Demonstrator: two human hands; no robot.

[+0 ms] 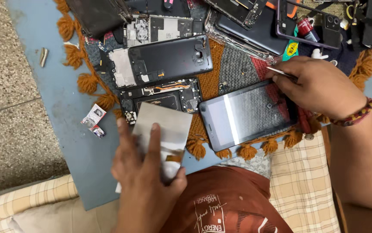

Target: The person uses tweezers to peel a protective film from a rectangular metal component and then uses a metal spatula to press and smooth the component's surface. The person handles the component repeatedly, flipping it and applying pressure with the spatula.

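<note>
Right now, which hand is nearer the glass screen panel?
Right. The right hand rests over the glass panel's far corner; the left hand holds a silver plate beside it.

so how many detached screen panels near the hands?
2. One silvery panel is held in the left hand; one dark glass panel lies on the mat under the right hand, which holds tweezers. More may be hidden in the pile above.
</note>
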